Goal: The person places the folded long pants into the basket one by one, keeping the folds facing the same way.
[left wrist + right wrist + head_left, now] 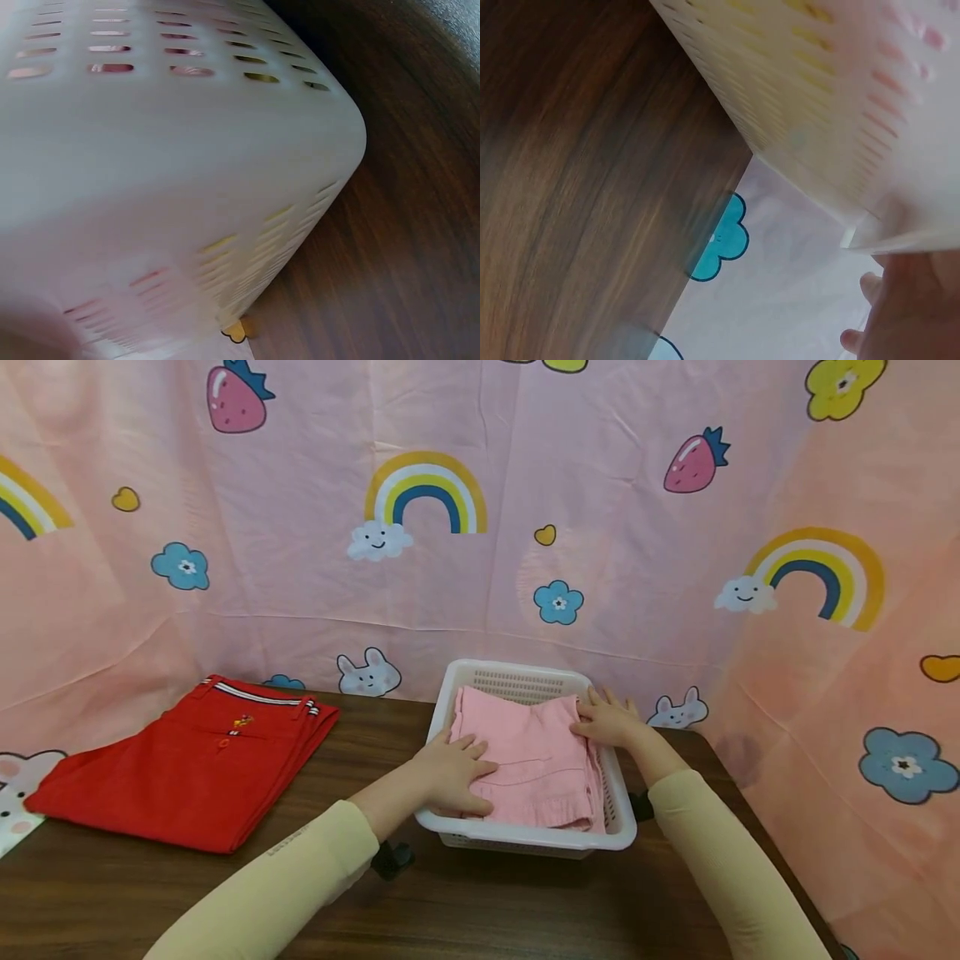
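On the worktop (480, 910), a white basket (525, 835) holds folded pink cloth (525, 752), yellow showing through its slots (261, 77), with the left hand (452, 771) at eight o'clock and right hand (609, 721) at two touching the cloth, unclenched, and folded red trousers (183, 760) outside at nine.

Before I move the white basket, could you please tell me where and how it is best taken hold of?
I would grip the rim of the white basket on opposite sides, left hand from the left, right hand from the right, curling underneath. The rim juts out beyond the walls, offering an edge to hook, and opposite grips should keep it level with the pink garment inside.
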The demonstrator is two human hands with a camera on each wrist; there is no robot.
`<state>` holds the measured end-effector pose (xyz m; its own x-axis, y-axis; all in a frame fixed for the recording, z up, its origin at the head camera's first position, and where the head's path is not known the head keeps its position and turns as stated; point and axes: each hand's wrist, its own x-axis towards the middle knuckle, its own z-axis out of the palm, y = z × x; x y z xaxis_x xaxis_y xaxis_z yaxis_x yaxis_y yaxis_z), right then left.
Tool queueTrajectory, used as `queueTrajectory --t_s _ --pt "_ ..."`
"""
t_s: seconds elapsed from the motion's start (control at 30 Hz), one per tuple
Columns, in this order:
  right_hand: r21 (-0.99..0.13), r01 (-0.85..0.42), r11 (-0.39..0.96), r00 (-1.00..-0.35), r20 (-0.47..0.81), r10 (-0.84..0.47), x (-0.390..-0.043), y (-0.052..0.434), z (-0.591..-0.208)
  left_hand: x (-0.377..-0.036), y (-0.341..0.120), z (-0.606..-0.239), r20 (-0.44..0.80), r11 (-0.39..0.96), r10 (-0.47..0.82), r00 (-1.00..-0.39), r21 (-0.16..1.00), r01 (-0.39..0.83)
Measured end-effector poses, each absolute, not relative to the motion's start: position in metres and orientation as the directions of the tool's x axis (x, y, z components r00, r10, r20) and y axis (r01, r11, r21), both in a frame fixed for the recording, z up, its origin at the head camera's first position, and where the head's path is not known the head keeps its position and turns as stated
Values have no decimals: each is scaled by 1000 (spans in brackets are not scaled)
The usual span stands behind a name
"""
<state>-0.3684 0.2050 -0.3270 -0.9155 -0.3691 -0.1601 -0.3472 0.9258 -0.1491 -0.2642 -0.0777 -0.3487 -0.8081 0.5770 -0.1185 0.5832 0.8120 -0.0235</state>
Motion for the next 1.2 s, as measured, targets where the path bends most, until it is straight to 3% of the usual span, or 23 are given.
queueTrajectory --t_s 0.3,0.5,0.77,0.97,1.2 --pt "-154 -302 941 -935 -143 -323 -369 203 -330 -265 -77 -350 -151 827 551 -820 -34 562" --pt "-150 -356 922 -929 -52 -367 -369 201 -332 -266 -79 -348 -142 807 582 -801 -22 590" --pt "-203 -397 895 -912 -27 -410 -360 200 -316 -292 -88 -332 -134 762 625 -769 318 564" --pt "-159 -536 829 -815 -160 -557 -352 190 -308 -307 -90 -315 -195 839 537 -821 221 497" --pt "-100 -490 866 -820 -283 -497 -350 191 -309 -311 -98 -308 -292 898 439 -850 131 420"
